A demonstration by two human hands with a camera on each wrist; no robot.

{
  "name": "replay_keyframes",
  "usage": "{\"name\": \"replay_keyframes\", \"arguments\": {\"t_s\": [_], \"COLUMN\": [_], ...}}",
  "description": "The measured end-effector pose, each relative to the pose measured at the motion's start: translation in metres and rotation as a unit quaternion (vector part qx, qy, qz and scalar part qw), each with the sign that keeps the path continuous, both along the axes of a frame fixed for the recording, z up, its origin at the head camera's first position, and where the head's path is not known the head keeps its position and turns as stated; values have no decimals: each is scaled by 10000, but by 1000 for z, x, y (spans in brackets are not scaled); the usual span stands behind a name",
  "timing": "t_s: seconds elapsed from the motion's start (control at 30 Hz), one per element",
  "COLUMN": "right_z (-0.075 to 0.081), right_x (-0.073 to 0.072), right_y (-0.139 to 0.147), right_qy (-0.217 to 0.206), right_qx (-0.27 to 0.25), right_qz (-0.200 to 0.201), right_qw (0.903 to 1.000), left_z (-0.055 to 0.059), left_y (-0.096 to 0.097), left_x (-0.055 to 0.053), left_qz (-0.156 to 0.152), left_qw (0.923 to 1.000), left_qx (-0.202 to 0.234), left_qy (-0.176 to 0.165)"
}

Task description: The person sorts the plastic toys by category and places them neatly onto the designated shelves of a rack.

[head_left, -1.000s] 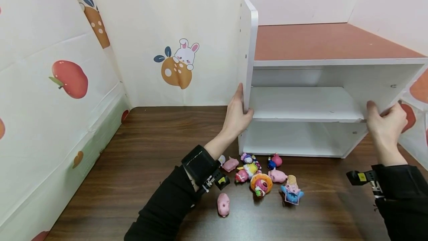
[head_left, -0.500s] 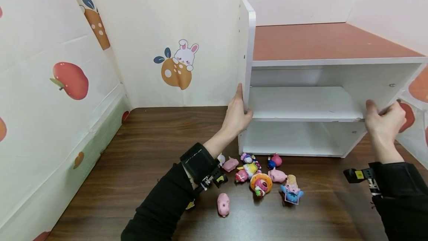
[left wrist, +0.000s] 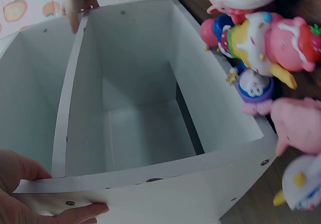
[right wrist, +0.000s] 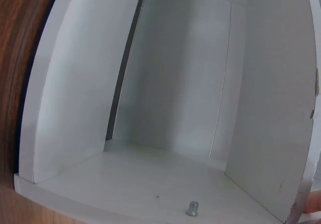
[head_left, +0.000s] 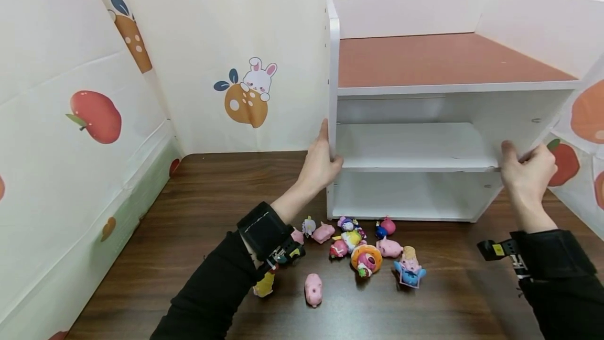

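A white shelf unit (head_left: pixel 406 146) with a reddish-brown top board (head_left: pixel 448 62) stands upright against the back wall. My left hand (head_left: pixel 320 164) grips its left side panel, thumb on the front edge and fingers along the outer face, as the left wrist view also shows. At the opposite side, my right hand (head_left: pixel 526 172) holds the right panel near the middle board; some of its fingers are hidden behind the panel. Inside the lower compartment, the right wrist view shows a small metal peg (right wrist: pixel 192 208).
Several small toy figures lie on the dark wooden surface (head_left: pixel 198 214) before the unit, including a pink pig (head_left: pixel 313 290), a figure in an orange ring (head_left: pixel 366 260) and one on a blue chair (head_left: pixel 409 269). A papered wall (head_left: pixel 61 172) rises at the left.
The shelf unit has shifted a little to the left, both hands moving with it. The toys have stayed in place, and a yellow one shows more beside the left forearm.
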State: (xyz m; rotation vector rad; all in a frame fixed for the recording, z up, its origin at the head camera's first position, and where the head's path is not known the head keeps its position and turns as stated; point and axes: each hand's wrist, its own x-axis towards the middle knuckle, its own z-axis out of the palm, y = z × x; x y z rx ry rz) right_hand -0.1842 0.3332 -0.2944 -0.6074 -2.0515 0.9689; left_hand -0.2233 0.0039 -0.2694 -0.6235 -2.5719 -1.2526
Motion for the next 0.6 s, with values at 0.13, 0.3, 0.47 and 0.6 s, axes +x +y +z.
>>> {"name": "replay_keyframes", "arguments": {"t_s": [0.13,0.3,0.47,0.6], "right_z": [-1,-2,-2,-3], "right_x": [0,1,2,2], "right_y": [-7,-19,-33,-43], "right_qy": [136,295,430,425], "right_qx": [176,381,480,515], "right_qz": [149,450,825,997], "right_qw": [9996,9978,9945,9928], "left_z": [0,-1,-2,-3], "left_y": [-11,-27,-43,-57], "left_x": [0,0,-1,0], "left_qz": [-31,-54,12,159], "left_qw": [10000,9998,9992,9988], "left_qx": [-12,141,266,253], "left_qy": [-10,118,296,386]}}
